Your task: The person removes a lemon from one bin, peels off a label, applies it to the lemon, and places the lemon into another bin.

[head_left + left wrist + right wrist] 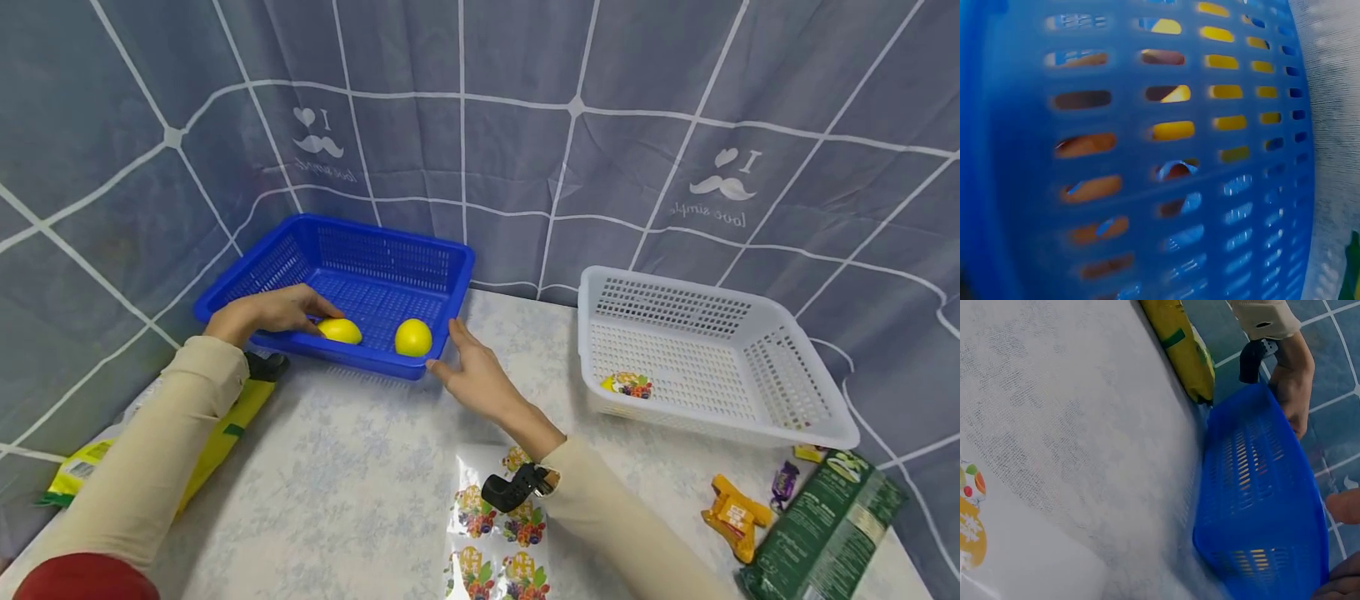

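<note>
A blue plastic basket (386,362) stands at the back left with two yellow lemons in it. My left hand (281,310) reaches over its front rim and holds the left lemon (341,331) between thumb and fingers. Through the basket's slots, the left wrist view shows that lemon (1227,92) and parts of the fingers. The other lemon (413,337) lies by the right front corner. At this corner is my right hand (480,375), thumb at the rim and fingers extended along the right side. In the right wrist view the basket (1260,506) shows from outside.
A white basket (697,417) at the right holds a yellow item with a fruit sticker. A sheet of fruit stickers (495,533) lies under the right forearm. Orange (735,517), purple (784,483) and green (825,525) packages lie at the right front, a yellow bag (232,429) at the left.
</note>
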`<state>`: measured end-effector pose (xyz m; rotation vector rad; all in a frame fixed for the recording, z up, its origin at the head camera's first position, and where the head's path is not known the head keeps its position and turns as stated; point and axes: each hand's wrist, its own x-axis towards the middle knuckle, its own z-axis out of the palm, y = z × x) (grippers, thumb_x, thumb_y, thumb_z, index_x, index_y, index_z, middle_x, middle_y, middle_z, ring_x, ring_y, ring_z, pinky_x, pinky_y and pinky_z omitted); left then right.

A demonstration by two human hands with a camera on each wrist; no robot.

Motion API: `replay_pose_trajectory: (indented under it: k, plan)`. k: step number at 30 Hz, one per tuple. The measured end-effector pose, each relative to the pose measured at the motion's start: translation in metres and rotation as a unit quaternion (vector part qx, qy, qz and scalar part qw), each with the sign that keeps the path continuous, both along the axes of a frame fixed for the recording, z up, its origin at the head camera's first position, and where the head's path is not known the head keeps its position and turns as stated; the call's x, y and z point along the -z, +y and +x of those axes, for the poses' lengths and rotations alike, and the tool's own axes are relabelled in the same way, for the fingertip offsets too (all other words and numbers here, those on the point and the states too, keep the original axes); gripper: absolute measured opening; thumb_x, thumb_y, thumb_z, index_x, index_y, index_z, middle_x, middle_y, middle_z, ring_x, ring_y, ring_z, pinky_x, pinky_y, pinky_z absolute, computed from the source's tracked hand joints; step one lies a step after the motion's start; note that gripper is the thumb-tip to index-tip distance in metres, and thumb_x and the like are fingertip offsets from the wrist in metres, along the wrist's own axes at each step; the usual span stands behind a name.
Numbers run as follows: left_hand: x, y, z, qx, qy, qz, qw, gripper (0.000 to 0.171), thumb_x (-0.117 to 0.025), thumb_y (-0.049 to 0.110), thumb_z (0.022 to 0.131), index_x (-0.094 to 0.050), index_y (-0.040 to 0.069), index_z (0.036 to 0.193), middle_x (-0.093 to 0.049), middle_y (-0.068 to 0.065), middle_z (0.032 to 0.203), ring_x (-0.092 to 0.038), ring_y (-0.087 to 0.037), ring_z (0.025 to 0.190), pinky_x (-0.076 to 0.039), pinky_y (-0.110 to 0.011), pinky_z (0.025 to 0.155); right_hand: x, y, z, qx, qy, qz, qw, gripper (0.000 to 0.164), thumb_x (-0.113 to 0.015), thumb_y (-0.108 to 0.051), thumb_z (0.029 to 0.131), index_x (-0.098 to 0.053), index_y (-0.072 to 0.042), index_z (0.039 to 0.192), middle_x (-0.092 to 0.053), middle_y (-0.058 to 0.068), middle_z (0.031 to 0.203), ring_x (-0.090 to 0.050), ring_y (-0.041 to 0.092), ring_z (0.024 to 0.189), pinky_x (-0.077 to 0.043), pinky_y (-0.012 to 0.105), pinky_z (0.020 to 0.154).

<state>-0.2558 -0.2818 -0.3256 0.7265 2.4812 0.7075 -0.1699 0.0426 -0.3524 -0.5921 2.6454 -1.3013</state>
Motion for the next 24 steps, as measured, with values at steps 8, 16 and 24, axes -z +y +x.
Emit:
replay_pose_trajectory:
  k: [8,16,24]
  plan:
    - [0.003,-0.003,-0.008,0.012,-0.067,-0.011,0.9976,0.051,-0.061,0.002,0.095,-0.043,-0.01,0.142,-0.045,-0.032,0.142,-0.046,-0.046,0.128,-0.039,-0.056,0.105,0.002,-0.003,0.002,-0.012,-0.008,0.001,1.0,0.078,-0.059,-0.035,0.099,-0.017,0.001,0.154,-0.013,0.012,0.161,-0.014,0.021,0.148,-0.015,0.033,0.119]
    - [0.002,0.0,-0.012,0.007,-0.043,-0.009,0.999,0.054,-0.063,0.011,0.097,-0.042,-0.01,0.142,-0.05,-0.03,0.138,-0.05,-0.042,0.123,-0.044,-0.051,0.101,0.001,0.0,0.0,-0.005,0.001,0.015,1.0,0.079,-0.059,-0.035,0.098,-0.018,0.002,0.154,-0.013,0.012,0.161,-0.015,0.021,0.147,-0.016,0.033,0.118]
    - [-0.009,0.001,-0.007,-0.068,0.038,0.051,0.9956,0.056,-0.066,0.011,0.095,-0.044,-0.006,0.143,-0.044,-0.032,0.142,-0.047,-0.045,0.125,-0.042,-0.056,0.101,0.005,0.003,0.001,-0.003,0.002,0.006,1.0,0.076,-0.06,-0.031,0.098,-0.019,0.002,0.154,-0.014,0.012,0.161,-0.016,0.023,0.147,-0.016,0.035,0.118]
